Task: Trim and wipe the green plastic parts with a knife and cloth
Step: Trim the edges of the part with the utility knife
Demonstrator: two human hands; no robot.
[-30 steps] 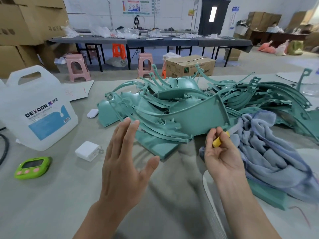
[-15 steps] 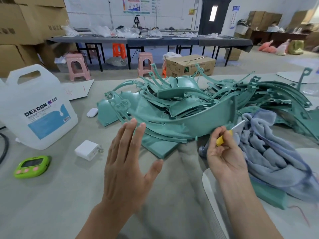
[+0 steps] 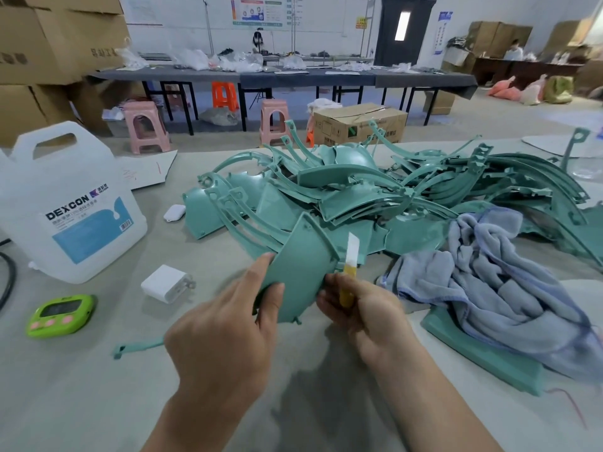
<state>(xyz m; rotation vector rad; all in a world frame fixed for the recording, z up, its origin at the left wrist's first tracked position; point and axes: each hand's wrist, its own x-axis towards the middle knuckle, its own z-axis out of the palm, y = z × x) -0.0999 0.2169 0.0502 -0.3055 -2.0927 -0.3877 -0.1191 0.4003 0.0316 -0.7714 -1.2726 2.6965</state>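
Fingers (image 3: 273, 300) of my left hand (image 3: 225, 331) are curled on the near-left edge of one curved green part (image 3: 303, 272). The thumb lies on the face toward me and the index runs up its left edge; the other fingers are hidden behind it. The part is held up off the surface (image 3: 98, 386), tilted, w/ its narrow end pointing away from me.

My right hand (image 3: 368, 311) has its fingers closed tight round the yellow handle of the knife (image 3: 350, 262). The pale blade sticks up, just beside the part's right edge. Can't tell if the blade actually touches the plastic.

A thin green strip (image 3: 137, 349) pokes out to the left from under my left hand. Can't tell if it belongs to the held part.

Right behind the held part is the pile of green parts (image 3: 375, 197), a tangle of curved shells and ribs spread across the far side of the surface.

The blue-grey cloth (image 3: 489, 288) lies crumpled to the right of my right hand. It's draped over a flat green slab (image 3: 473, 349), and its far end is against the pile.

To the left, a white charger (image 3: 166, 283) lies btwn my left hand and an upright white jug (image 3: 71, 207) w/ a DEXCON label. A lime-green timer (image 3: 60, 311) sits in front of the jug. A small white case (image 3: 174, 212) lies by the left end of the pile.
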